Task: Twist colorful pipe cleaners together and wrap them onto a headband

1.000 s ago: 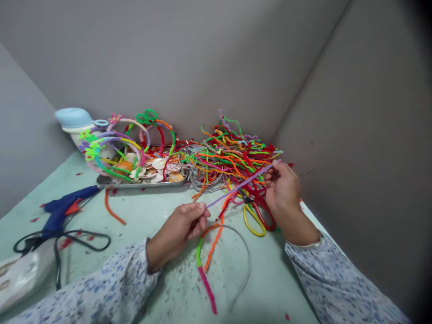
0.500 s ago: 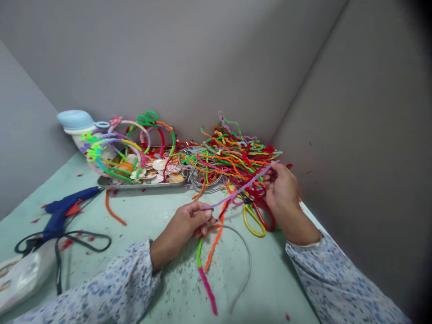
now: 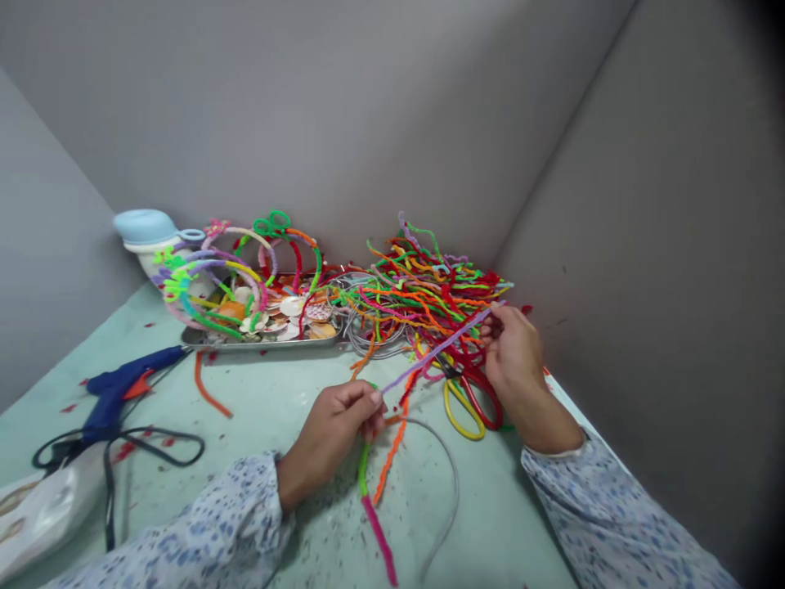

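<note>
A purple pipe cleaner [image 3: 437,348] is stretched at a slant between my two hands. My left hand [image 3: 343,421] pinches its lower end between thumb and fingers. My right hand [image 3: 512,348] grips the upper end in a closed pinch. Below my left hand hangs a grey wire [image 3: 455,483], partly wrapped in orange, green and magenta pipe cleaner [image 3: 379,536]; the left fingers hide part of it and seem to hold it too. A loose orange pipe cleaner [image 3: 391,458] lies just right of it. Scissors [image 3: 467,397] with red and yellow handles rest beside my right wrist.
A heap of coloured pipe cleaners [image 3: 423,282] lies at the back by coiled wire. A metal tray [image 3: 275,345] holds shells, with wrapped headbands [image 3: 217,266] on it. A lidded bottle [image 3: 147,237], a blue glue gun [image 3: 116,388] and a plastic bag [image 3: 52,507] are at left.
The purple pipe cleaner now looks straighter and tauter between my hands. My left hand has shifted slightly down; the whole view has also dropped a little.
</note>
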Action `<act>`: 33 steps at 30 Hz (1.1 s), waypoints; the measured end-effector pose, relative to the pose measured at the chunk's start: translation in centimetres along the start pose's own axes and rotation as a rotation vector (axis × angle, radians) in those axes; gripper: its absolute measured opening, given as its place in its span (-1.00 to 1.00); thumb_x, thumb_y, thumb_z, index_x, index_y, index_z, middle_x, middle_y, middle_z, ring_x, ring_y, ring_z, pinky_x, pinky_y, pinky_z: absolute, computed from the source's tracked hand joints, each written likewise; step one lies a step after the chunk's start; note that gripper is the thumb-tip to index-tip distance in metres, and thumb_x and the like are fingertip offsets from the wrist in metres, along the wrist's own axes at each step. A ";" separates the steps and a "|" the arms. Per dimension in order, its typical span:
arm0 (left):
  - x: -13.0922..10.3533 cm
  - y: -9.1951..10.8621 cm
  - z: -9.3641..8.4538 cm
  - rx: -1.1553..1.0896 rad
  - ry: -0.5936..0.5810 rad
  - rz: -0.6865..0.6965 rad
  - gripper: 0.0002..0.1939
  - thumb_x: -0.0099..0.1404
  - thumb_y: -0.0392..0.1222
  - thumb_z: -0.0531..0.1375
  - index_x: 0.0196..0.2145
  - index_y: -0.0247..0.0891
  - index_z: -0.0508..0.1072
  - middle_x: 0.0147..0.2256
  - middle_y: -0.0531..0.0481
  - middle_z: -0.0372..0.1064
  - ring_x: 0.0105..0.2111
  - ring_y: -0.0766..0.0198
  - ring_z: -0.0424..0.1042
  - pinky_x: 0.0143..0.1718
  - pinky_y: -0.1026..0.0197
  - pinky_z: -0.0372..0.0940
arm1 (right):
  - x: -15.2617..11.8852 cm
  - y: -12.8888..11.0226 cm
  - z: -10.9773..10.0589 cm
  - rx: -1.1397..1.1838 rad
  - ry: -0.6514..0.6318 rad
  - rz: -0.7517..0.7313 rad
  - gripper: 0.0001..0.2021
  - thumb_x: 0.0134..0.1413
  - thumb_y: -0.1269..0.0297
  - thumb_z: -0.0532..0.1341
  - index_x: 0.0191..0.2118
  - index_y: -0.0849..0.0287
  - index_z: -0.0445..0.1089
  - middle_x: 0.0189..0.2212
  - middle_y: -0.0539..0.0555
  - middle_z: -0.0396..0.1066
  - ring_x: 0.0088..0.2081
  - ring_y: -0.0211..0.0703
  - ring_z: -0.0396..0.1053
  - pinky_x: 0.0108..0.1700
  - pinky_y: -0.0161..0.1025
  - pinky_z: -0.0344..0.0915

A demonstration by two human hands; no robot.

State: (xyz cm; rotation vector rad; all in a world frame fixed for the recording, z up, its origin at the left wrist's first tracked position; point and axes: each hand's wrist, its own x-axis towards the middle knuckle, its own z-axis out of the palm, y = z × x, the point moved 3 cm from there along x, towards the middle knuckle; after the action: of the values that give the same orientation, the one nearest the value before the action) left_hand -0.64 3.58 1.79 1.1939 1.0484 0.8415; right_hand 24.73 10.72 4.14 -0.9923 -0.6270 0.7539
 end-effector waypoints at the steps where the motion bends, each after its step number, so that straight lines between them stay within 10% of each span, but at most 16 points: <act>1: 0.1 -0.2 0.1 -0.134 -0.028 -0.078 -0.76 0.22 -0.17 0.17 -0.53 -0.37 0.44 -0.62 -0.01 0.40 -0.68 0.47 0.22 -0.66 0.41 -0.01 | 0.0 -0.1 0.0 -0.003 -0.001 -0.016 -0.88 -0.15 0.35 0.26 -0.57 0.19 0.31 -0.65 -0.14 0.25 -0.63 -0.41 0.17 -0.62 -0.43 0.07; 6: 0.3 -0.6 0.3 -0.558 -0.146 -0.312 -0.81 0.10 -0.19 0.16 -0.59 -0.34 0.37 -0.75 0.13 0.15 -0.79 0.52 -0.01 -0.74 0.39 -0.21 | -0.1 -0.3 -0.1 0.007 0.015 -0.075 -0.87 -0.15 0.33 0.27 -0.56 0.18 0.31 -0.65 -0.15 0.24 -0.62 -0.42 0.15 -0.59 -0.42 0.07; 25: -0.3 -0.1 1.1 -0.592 -0.231 -0.265 -0.78 0.12 -0.14 0.17 -0.58 -0.30 0.32 -0.75 0.17 0.07 -0.79 0.52 -0.08 -0.74 0.37 -0.23 | -0.1 -0.4 0.3 0.146 -0.035 0.112 -0.83 -0.16 0.27 0.30 -0.48 0.16 0.28 -0.60 -0.16 0.28 -0.61 -0.41 0.22 -0.58 -0.44 0.17; 33: 0.3 -0.2 -0.2 0.172 0.057 0.114 -0.77 0.27 -0.05 0.17 -0.40 -0.29 0.38 -0.53 0.08 0.29 -0.55 0.39 0.20 -0.50 0.34 0.09 | 0.7 -4.7 0.2 0.208 -0.134 0.077 -0.85 -0.05 0.29 0.31 -0.46 0.16 0.31 -0.57 -0.11 0.39 -0.59 -0.39 0.29 -0.60 -0.45 0.18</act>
State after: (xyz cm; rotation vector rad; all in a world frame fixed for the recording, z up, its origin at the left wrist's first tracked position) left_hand -0.73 3.85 1.51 1.3915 1.1250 0.8917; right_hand 26.23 9.74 8.56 -0.7823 -0.6150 0.9396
